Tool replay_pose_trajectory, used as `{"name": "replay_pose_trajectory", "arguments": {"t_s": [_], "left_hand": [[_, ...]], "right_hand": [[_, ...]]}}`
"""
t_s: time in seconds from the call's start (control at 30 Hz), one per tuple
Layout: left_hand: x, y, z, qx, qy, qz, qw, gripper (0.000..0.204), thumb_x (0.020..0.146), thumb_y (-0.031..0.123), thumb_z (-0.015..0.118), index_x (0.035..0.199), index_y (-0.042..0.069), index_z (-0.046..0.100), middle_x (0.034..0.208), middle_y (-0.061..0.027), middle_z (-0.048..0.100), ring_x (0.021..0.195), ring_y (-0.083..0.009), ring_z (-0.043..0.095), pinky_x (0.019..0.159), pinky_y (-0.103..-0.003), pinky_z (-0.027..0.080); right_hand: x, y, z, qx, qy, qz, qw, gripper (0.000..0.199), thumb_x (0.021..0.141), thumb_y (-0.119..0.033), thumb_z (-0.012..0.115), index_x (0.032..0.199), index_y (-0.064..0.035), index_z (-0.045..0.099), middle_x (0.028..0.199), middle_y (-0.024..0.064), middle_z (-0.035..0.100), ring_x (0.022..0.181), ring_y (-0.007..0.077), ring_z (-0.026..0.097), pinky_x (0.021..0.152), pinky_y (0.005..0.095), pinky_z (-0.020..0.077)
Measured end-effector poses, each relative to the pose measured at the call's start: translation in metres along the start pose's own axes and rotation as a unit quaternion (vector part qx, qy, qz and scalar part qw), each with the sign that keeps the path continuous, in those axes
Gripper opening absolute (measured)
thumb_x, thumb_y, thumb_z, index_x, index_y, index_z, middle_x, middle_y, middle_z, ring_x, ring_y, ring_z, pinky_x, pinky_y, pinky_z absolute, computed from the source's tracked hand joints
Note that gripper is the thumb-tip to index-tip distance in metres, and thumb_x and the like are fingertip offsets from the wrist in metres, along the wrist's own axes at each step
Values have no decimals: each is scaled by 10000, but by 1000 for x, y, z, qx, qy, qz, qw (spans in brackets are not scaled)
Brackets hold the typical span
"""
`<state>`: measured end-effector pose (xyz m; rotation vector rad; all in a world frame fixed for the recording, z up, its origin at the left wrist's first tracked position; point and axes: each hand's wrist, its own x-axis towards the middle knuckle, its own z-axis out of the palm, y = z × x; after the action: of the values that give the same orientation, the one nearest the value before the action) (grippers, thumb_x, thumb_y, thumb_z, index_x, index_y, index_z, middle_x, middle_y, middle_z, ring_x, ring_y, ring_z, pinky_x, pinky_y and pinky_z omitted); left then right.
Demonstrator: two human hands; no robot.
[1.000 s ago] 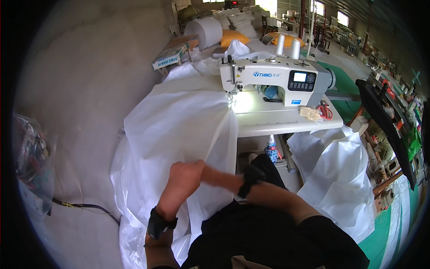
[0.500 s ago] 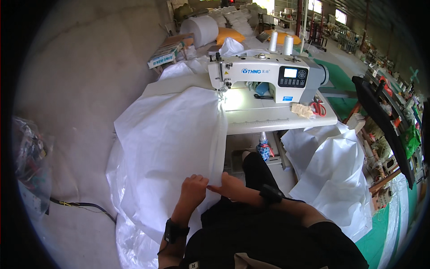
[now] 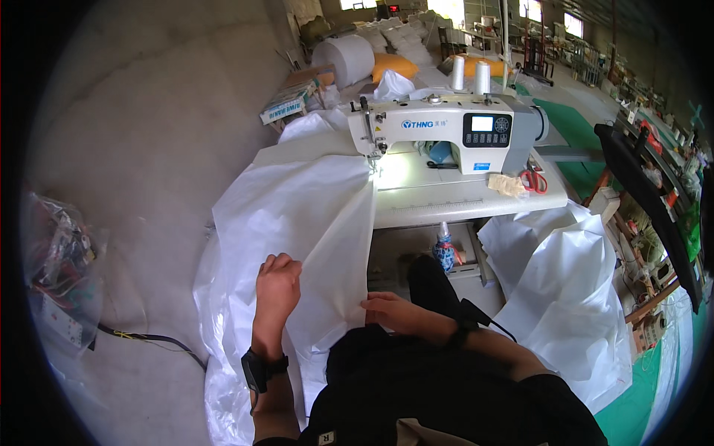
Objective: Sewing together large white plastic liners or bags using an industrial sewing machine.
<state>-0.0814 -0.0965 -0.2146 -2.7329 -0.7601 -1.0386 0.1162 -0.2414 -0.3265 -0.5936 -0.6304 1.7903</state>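
Observation:
A large white plastic-like sheet (image 3: 320, 238) hangs over the left of a sewing machine (image 3: 446, 130) table and drapes toward my lap. Its right edge runs up under the needle area, where the machine's lamp glows. My right hand (image 3: 394, 312) is closed on this edge near my lap, thumb and fingers pinching it. Above the sheet to the left, my left hand (image 3: 278, 286) is closed with curled fingers. Whether it grips a fold there is hidden. A black band with a small device (image 3: 262, 370) sits on my left wrist.
Red-handled scissors (image 3: 533, 181) and a tan piece (image 3: 506, 184) lie on the machine table (image 3: 431, 208). Another crumpled white sheet (image 3: 558, 275) hangs at the right. A blue patterned bottle (image 3: 444, 253) stands below the table. Thread cones (image 3: 482, 77) rise behind the machine.
My left hand has left the right edge, moving left and farther from my body. My right hand stays at the edge, slightly lower. The sheet's folds have shifted, and the view has turned slightly.

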Motion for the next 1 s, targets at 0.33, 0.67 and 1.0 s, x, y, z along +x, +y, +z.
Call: {"name": "replay_pose_trajectory", "arguments": {"t_s": [0.33,0.67,1.0], "left_hand": [[-20,41,65,-342,-308,-67,885,110,869,74,580,939,3,628,755,-140,624,644,-222,568,646,-330,488],[-23,44,67,-575,-321,-315,683,154,893,89,550,975,-2,643,777,-37,598,712,-87,501,653,-249,437],[-13,46,53,-431,-268,-341,791,198,881,168,635,790,-1,592,664,4,503,655,-59,458,593,-254,403]], "right_hand": [[-26,-13,18,-391,-33,74,917,455,955,-324,607,1283,-11,569,1212,106,630,1068,217,615,958,329,461],[17,26,-4,-409,-192,95,887,464,925,-333,643,1216,26,597,1125,149,656,1061,216,608,950,341,461],[57,-46,-64,-567,-200,154,785,311,950,-145,573,1228,-7,598,1112,129,675,1053,219,623,913,343,493]]}}
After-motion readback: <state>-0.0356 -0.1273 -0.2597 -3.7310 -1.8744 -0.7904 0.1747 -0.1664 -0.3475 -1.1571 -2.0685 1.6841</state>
